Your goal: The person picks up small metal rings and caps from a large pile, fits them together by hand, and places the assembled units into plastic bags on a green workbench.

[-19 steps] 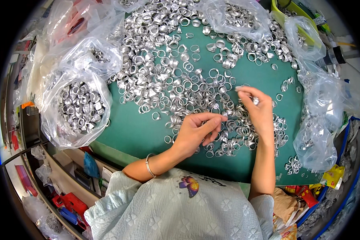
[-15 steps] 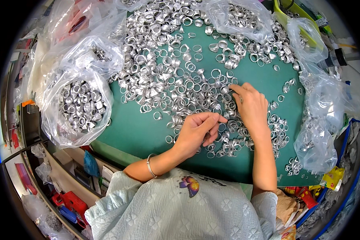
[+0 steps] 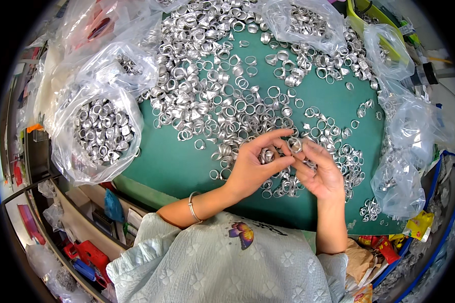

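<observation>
Hundreds of silver rings (image 3: 222,101) covered the green mat (image 3: 172,166), and a full clear bag (image 3: 98,131) lay at its left edge. My left hand (image 3: 253,166) kept several rings. My right hand (image 3: 318,174) had come back from the pile and pinched one ring (image 3: 294,145) between both hands.

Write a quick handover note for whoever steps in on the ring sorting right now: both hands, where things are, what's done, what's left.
Left hand: cupped over the mat, several rings in it.
Right hand: palm up, pinching one ring at the fingertips against the left fingers.
Loose rings cover most of the green mat.
Done: open bag at left holds many rings; more bagged on the right.
Left: the large loose pile, judging by what remains unbagged.
</observation>
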The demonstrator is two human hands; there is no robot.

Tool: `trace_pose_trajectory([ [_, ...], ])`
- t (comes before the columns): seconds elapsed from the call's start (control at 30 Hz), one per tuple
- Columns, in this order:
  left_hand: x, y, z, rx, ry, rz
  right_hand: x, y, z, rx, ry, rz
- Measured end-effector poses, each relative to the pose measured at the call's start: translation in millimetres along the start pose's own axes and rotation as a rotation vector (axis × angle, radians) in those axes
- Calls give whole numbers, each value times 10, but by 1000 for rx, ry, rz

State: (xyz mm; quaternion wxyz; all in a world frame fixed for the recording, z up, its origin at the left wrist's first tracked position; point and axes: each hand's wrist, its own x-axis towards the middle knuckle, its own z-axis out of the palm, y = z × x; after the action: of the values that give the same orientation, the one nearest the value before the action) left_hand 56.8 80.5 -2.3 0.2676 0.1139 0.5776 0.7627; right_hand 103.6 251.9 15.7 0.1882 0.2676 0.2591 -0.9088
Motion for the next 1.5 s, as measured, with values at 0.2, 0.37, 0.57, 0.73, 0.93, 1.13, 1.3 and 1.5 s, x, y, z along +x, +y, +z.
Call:
trace_pose_trajectory([
  [0.2, -29, 88, 19, 105, -10, -13, -73, 98, 74, -25, -5, -33],
  [0.37, -49, 28, -6, 112, -9, 10, -100, 146, 106, -183, 48, -147],
  [0.57, -55, 43, -216, 682, -9, 17, 122, 33, 52, -1294, 482, -743],
  [0.73, -82, 90, -167, 820, 32, 62, 524, -49, 238, -1872, 705, -917],
  [0.93, -77, 55, -156, 761, -17, 117, 702, -124, 109, -1837, 544, -882],
  [1.13, -47, 135, -143, 397, 27, -38, 322, -193, -15, -703, 150, -422],
  [1.3, 7, 164, -105, 112, -5, -54, 109, 59, -96, -479, -109, -402],
  [1.5, -39, 172, -31, 62, -62, -70, 46, 162, 39, -952, -90, -721],
])
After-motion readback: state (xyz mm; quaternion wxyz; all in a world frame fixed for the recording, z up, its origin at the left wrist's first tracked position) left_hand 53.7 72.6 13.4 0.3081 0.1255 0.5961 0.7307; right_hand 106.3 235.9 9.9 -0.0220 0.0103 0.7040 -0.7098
